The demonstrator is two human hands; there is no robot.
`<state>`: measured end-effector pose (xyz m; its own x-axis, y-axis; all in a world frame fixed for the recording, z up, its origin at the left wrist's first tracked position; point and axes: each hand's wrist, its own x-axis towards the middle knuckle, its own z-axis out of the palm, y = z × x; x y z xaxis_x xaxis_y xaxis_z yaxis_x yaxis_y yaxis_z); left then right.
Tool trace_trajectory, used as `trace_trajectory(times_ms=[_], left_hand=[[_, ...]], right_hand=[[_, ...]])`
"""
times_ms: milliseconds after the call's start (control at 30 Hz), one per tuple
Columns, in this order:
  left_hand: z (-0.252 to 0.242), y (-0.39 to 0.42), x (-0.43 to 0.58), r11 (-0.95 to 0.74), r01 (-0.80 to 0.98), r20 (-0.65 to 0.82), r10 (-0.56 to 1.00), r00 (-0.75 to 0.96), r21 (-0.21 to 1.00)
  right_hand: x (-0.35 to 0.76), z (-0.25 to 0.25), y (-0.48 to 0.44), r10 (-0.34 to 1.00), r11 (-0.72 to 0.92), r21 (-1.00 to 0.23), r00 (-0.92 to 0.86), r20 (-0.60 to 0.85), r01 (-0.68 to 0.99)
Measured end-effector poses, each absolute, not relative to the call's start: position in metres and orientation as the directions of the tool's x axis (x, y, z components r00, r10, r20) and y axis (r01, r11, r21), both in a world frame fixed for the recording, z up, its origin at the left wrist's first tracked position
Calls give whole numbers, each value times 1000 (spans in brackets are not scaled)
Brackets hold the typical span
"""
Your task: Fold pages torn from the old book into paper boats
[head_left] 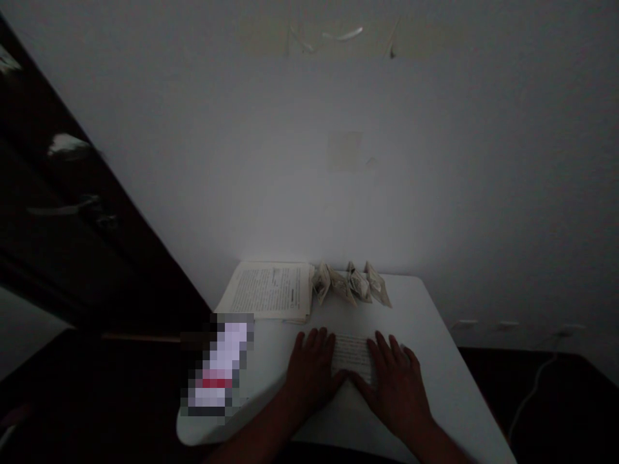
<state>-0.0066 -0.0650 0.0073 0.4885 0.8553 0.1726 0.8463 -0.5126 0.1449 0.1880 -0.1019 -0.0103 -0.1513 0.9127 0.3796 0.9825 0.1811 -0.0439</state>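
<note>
Head view: two hands are pressing palm-down on a printed sheet [353, 353] on a white table [449, 374].
Taking the sheet as the clock's centre, the left hand [310, 368] is resting between eight and nine o'clock and the right hand [399, 380] between three and four; both are lying loose and unclosed, fingers stretching forward over the sheet's side edges, thumbs angling inward and almost meeting near six o'clock. Four folded paper pieces [358, 285] are standing in a row at twelve o'clock, just beside a stack of printed pages [271, 290] lying at ten. A pixelated object [221, 364] is lying at nine o'clock, well apart from the left hand, its details hidden. The sheet itself is lying at five o'clock of the whole view.
</note>
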Motion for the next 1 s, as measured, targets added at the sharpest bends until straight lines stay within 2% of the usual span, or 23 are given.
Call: trace_trajectory(times_ms=[233,367,500,733,867,1000], left_hand=[[21,-55,-3,-479,864,127,877,463,157],[36,-42,9,-548,813,-2,829,559,196],[41,-31,21,-578,792,-59,799,598,197],[40,-19,30,-583,791,-133,782,608,188],[40,-18,32,-511,800,-173,798,578,316],[41,-11,25,-431,766,-205,793,574,476]], right_hand=[[192,-22,-100,908,192,-91,-141,395,977],[197,-21,-93,897,275,-171,-189,400,946],[200,-12,-84,915,284,-261,-179,363,923],[196,7,-74,947,247,-290,-167,274,924],[193,18,-70,956,261,-373,-185,227,890],[196,26,-66,948,313,-514,-234,215,798]])
